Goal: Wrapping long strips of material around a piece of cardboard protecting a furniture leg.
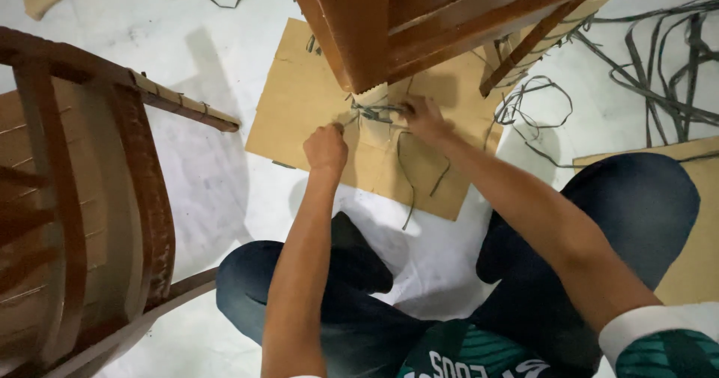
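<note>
Strap (374,113) on cardboard (299,108), white floor (217,56)

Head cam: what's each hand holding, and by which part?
Both hands grip grey strapping below the wooden chair frame. Left hand is fisted on a strand's end; right hand pinches the tangled bundle. The exact strand is too small to tell.

A: What is the person wearing up top?
B: A dark green jersey (479,355) is showing, with white lettering across the chest and a white band edging the short right sleeve (659,325).

A: And below?
B: Dark blue jeans (636,206) are covering both legs. Forearms are showing bare; the left hand (326,147) and right hand (423,116) are wearing no gloves.
</note>
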